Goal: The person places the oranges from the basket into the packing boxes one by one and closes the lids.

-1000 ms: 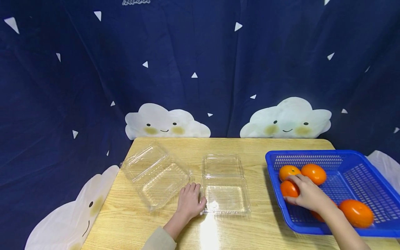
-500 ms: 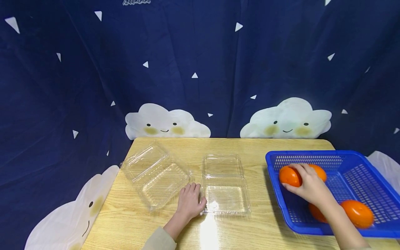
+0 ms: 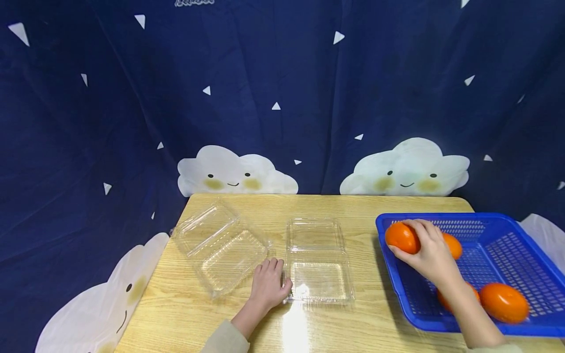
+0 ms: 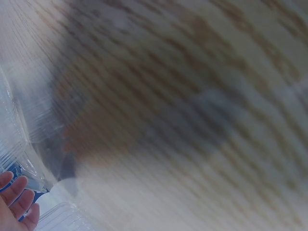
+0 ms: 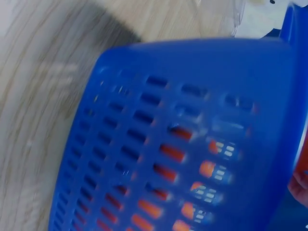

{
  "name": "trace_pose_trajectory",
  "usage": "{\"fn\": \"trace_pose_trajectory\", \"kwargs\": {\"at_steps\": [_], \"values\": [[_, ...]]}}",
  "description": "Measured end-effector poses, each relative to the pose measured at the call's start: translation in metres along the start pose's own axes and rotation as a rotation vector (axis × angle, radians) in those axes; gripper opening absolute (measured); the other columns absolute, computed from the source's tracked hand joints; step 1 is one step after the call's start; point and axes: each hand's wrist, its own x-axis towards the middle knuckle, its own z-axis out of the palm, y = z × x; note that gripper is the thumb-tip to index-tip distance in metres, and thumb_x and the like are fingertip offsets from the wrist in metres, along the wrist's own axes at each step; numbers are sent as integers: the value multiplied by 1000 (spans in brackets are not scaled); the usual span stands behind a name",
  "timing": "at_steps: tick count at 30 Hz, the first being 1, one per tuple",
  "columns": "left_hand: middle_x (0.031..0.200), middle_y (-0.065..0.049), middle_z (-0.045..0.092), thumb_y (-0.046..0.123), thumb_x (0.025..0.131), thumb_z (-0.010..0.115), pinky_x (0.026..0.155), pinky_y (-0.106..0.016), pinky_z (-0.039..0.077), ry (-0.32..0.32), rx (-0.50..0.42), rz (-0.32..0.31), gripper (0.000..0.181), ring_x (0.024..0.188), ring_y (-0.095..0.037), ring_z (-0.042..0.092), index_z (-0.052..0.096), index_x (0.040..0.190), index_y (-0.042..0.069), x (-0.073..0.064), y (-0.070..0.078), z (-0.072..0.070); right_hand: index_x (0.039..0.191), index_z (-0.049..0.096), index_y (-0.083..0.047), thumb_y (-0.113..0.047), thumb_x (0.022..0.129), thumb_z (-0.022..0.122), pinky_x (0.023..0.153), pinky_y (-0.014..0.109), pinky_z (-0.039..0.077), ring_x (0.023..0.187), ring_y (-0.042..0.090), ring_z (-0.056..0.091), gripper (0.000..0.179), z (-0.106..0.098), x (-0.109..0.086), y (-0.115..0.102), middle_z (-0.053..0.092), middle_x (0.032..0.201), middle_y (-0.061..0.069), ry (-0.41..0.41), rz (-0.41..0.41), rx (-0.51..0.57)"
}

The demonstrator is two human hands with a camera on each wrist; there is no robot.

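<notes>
A round, glossy orange fruit [image 3: 400, 238] is clamped between the thumb and curled fingers of the right hand [image 3: 432, 255], at the far left corner of a blue perforated plastic basket [image 3: 478, 216] with three more orange fruits [image 3: 504, 302] in view. The left hand [image 3: 267, 285], its fingers relaxed, touches the left edge of a clear plastic hinged box [image 3: 320, 280], opened flat on the pale wooden table [image 3: 368, 318], with a second clear box [image 3: 231, 257] lying askew to its left.

Right hand [image 3: 431, 254] — raised, slightly leftward | orange fruit [image 3: 401, 238] — lifted toward left rim of blue basket [image 3: 396, 284]
</notes>
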Motion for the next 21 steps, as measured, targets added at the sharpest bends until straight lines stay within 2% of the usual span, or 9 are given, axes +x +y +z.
{"fn": "trace_pose_trajectory", "kwargs": {"at_steps": [7, 21], "values": [[99, -4, 55, 39, 79, 52, 74, -36, 40, -5, 0, -4, 41, 89, -21, 49, 56, 106, 9, 0, 1, 0, 113, 53, -6, -20, 58, 83, 71, 58, 39, 97, 40, 44, 64, 13, 6, -15, 48, 111, 20, 38, -17, 38], [97, -4, 55, 38, 78, 52, 74, -37, 40, 3, -1, -2, 40, 88, -21, 50, 56, 104, 9, 0, 1, 0, 112, 55, -7, -22, 58, 83, 74, 56, 44, 101, 36, 46, 63, 49, 7, -47, 49, 113, 17, 40, -95, 104]]}}
